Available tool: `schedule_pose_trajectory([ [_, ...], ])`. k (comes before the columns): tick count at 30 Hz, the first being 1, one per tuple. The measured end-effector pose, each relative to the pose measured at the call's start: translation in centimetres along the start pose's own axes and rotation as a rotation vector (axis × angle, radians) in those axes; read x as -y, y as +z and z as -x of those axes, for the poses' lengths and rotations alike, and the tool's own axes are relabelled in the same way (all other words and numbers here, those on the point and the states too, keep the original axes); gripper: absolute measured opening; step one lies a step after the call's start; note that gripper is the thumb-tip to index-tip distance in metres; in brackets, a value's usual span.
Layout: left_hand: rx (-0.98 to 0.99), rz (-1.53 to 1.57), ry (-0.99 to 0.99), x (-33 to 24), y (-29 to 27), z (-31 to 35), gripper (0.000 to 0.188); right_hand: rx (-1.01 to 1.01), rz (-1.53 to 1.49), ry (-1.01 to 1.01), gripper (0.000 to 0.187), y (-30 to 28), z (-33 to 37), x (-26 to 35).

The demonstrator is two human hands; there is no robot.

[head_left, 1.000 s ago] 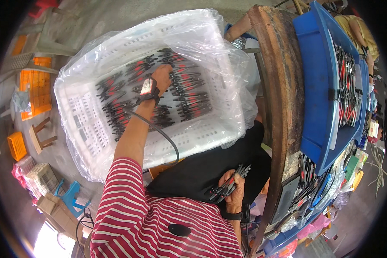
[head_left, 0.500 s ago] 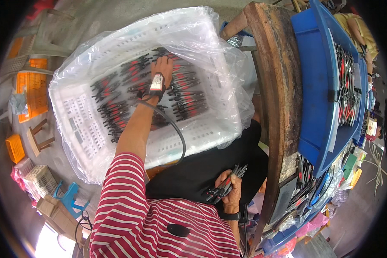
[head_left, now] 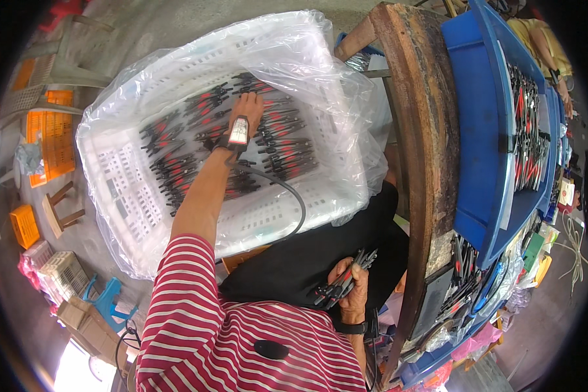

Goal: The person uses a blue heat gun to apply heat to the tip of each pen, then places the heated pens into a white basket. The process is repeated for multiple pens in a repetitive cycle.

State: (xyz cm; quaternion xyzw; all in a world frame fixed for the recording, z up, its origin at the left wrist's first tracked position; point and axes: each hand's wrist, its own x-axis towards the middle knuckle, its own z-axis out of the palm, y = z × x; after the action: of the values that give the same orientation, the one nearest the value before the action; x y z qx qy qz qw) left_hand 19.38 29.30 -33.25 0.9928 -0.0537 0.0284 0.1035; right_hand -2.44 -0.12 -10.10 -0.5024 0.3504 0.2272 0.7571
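Inside a white plastic crate [head_left: 132, 189] lined with clear film lie rows of slim black-and-red pen-like pieces [head_left: 284, 145]. Over the middle of these rows is my left hand [head_left: 247, 108], back upward, fingers loosely bent and pointing away from me; the fingertips are partly hidden. Nothing is seen sticking out of it. Low by my lap, my right hand [head_left: 353, 293] is closed round a bunch of pen-like pieces [head_left: 336, 286], whose ends fan out on both sides of the fist.
At the right runs a wooden bench edge [head_left: 424, 130]. On it stand a blue bin [head_left: 477, 137] and more black-and-red pieces [head_left: 528, 130]. Orange crates [head_left: 57, 140], a small wooden stool [head_left: 59, 208] and a blue stool [head_left: 108, 302] are at the left. Another person's arm [head_left: 545, 52] shows top right.
My left hand has drawn back slightly toward me, its fingers now less spread and more bent. More of the far pieces show. My right hand stays still with its bunch.
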Motion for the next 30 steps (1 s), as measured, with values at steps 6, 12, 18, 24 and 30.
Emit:
schedule_pose_trajectory([
  [6,-0.042,0.111,-0.068,0.3,-0.7,0.6,0.036,0.019,0.017,0.003,0.042,-0.2,-0.1,0.1],
  [12,0.010,0.015,-0.101,0.2,-0.1,0.1,0.033,0.006,0.000,-0.011,0.042,-0.1,-0.1,-0.1],
  [18,-0.075,0.065,-0.064,0.2,0.4,0.2,0.030,0.017,0.018,0.002,0.043,-0.2,-0.2,-0.1],
  [24,0.035,0.060,-0.042,0.5,0.3,0.0,0.033,0.020,0.024,0.023,0.044,-0.1,-0.1,0.2],
  [30,0.086,0.133,-0.052,0.7,-0.6,0.1,0.033,0.002,0.015,0.001,0.041,0.2,0.0,0.1],
])
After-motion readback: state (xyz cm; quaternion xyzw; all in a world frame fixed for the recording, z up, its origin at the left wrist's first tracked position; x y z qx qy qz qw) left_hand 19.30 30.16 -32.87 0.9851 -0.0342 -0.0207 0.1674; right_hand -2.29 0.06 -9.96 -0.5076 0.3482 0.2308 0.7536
